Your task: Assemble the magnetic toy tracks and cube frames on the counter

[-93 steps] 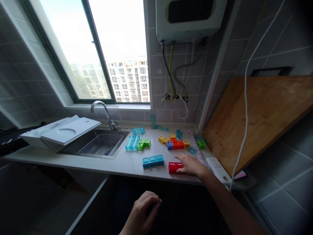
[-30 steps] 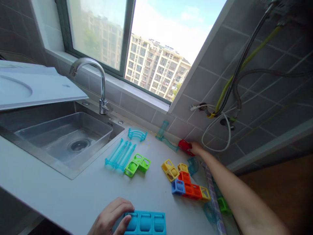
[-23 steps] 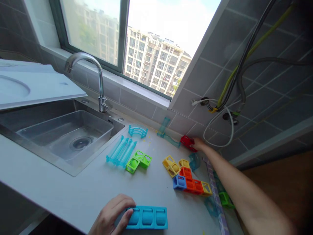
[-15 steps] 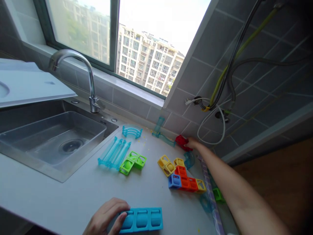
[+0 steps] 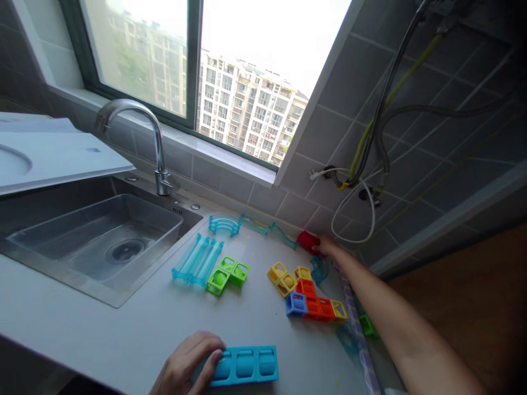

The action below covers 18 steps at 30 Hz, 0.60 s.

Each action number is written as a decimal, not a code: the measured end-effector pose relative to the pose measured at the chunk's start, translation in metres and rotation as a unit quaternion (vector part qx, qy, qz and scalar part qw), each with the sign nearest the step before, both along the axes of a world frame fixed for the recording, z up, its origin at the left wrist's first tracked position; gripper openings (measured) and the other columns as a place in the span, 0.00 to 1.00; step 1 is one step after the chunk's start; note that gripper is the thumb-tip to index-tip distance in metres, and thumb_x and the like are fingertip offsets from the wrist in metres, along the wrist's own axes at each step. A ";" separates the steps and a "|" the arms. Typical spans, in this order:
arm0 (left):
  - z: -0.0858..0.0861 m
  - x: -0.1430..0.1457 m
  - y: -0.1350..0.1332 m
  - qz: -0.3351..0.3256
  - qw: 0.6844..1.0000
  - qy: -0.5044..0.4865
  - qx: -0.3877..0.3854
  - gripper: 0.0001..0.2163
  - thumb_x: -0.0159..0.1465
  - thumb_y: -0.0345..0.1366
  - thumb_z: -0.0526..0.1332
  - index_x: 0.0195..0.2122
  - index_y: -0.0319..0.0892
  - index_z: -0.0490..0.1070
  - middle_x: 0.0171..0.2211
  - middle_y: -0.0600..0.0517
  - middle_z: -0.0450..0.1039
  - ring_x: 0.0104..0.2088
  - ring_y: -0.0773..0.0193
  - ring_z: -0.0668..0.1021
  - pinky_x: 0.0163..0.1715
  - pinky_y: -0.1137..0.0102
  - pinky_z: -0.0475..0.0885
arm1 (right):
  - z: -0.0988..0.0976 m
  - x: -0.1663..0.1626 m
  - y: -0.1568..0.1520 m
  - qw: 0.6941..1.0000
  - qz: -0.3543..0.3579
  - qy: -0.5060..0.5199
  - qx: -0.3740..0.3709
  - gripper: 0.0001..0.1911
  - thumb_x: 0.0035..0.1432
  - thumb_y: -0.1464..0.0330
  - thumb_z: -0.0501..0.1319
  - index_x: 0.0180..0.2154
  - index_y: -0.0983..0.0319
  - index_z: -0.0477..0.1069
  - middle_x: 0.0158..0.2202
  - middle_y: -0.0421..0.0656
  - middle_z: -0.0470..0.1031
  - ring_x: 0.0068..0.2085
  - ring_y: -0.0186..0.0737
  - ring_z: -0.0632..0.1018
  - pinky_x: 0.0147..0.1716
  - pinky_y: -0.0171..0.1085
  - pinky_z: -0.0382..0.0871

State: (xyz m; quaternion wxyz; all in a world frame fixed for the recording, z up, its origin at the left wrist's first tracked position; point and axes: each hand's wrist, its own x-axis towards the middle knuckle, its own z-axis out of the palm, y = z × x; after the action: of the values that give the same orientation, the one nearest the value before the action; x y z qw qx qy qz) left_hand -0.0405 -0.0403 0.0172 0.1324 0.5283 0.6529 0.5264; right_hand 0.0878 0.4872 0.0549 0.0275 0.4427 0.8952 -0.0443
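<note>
At the counter's front, my left hand [image 5: 190, 363] closes around the left end of a row of blue toy blocks [image 5: 246, 364]. My right hand [image 5: 325, 246] reaches to the back wall, its fingers around a red toy piece [image 5: 307, 242]. Clear blue wavy tracks [image 5: 282, 236] run along the wall up to the red piece. A clear blue curved piece [image 5: 318, 270] lies just below my right hand. Between the hands are yellow blocks [image 5: 282, 278] and joined red blocks [image 5: 312, 306] with a blue block [image 5: 296, 304] at one end.
Green blocks [image 5: 227, 274] lie beside straight clear blue tracks [image 5: 197, 259], with curved tracks [image 5: 225, 224] behind. The steel sink [image 5: 113, 296] and faucet [image 5: 160, 148] are on the left. A white cable [image 5: 334, 216] hangs on the right wall. A purple patterned strip [image 5: 358, 329] borders the counter's right side.
The clear track piece that stood upright by the wall now lies down along it, in line with the wavy track. Both hands keep their holds. The view has shifted slightly.
</note>
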 end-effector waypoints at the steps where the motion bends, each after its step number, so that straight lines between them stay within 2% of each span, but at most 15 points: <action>1: 0.002 0.002 0.000 0.005 1.000 -0.009 -0.001 0.10 0.71 0.37 0.54 0.39 0.45 0.74 0.36 0.47 0.78 0.37 0.61 0.80 0.40 0.74 0.76 | 0.001 0.001 -0.002 1.000 0.003 -0.008 -0.003 0.14 0.63 0.63 0.65 0.47 0.64 0.73 0.47 0.47 0.77 0.45 0.43 0.79 0.46 0.46 0.75; 3: 0.005 0.004 0.000 0.016 1.000 -0.021 0.000 0.10 0.71 0.38 0.54 0.38 0.44 0.74 0.35 0.47 0.77 0.36 0.62 0.80 0.39 0.74 0.76 | 0.006 0.001 -0.007 1.000 0.009 -0.013 0.001 0.15 0.57 0.65 0.70 0.45 0.65 0.76 0.45 0.49 0.79 0.46 0.48 0.79 0.47 0.45 0.73; 5: 0.004 0.005 0.000 0.023 0.999 -0.024 0.002 0.10 0.71 0.38 0.54 0.38 0.44 0.74 0.35 0.48 0.77 0.36 0.62 0.80 0.39 0.74 0.76 | 0.012 -0.004 -0.014 1.000 0.021 -0.002 0.022 0.21 0.52 0.66 0.72 0.48 0.65 0.77 0.47 0.54 0.79 0.50 0.54 0.78 0.50 0.45 0.71; 7: 0.003 0.005 0.000 0.023 1.000 -0.019 0.001 0.09 0.71 0.37 0.55 0.39 0.44 0.74 0.35 0.48 0.77 0.37 0.62 0.80 0.40 0.74 0.75 | 0.018 -0.017 -0.023 0.998 0.042 0.019 0.049 0.26 0.54 0.64 0.69 0.54 0.65 0.73 0.53 0.56 0.76 0.56 0.56 0.75 0.54 0.45 0.68; 10: 0.001 0.005 0.000 0.018 1.000 -0.006 -0.005 0.09 0.70 0.37 0.55 0.39 0.44 0.74 0.36 0.47 0.77 0.38 0.61 0.80 0.41 0.72 0.76 | 0.024 -0.051 -0.044 0.992 0.102 0.049 0.060 0.24 0.63 0.63 0.62 0.58 0.64 0.69 0.55 0.54 0.74 0.57 0.50 0.74 0.56 0.41 0.65; 13: 0.002 0.005 0.000 0.027 1.000 -0.010 -0.007 0.09 0.71 0.37 0.55 0.39 0.44 0.74 0.36 0.46 0.77 0.38 0.60 0.80 0.41 0.72 0.76 | 0.021 -0.094 -0.068 0.982 0.180 0.055 0.030 0.21 0.63 0.61 0.62 0.56 0.59 0.71 0.53 0.48 0.76 0.53 0.44 0.77 0.54 0.35 0.65; 15: 0.003 0.006 0.000 0.024 1.000 -0.012 -0.010 0.09 0.71 0.37 0.54 0.39 0.44 0.74 0.37 0.47 0.77 0.38 0.61 0.80 0.41 0.72 0.76 | 0.015 -0.123 -0.081 0.976 0.210 0.051 0.017 0.23 0.62 0.61 0.64 0.57 0.59 0.70 0.55 0.48 0.75 0.53 0.44 0.76 0.55 0.36 0.65; 18: 0.000 0.004 -0.001 0.020 1.000 -0.007 -0.019 0.09 0.71 0.36 0.53 0.39 0.44 0.73 0.37 0.46 0.77 0.38 0.61 0.80 0.41 0.72 0.76 | 0.006 -0.161 -0.096 0.973 0.230 0.036 0.010 0.30 0.57 0.59 0.68 0.59 0.61 0.68 0.59 0.52 0.71 0.58 0.50 0.72 0.57 0.39 0.64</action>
State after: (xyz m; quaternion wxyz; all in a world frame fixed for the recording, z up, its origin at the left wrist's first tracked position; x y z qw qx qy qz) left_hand -0.0362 -0.0409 0.0174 0.1369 0.5084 0.6725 0.5200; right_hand -0.0732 0.3914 0.0607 0.0001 0.2236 0.9737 -0.0433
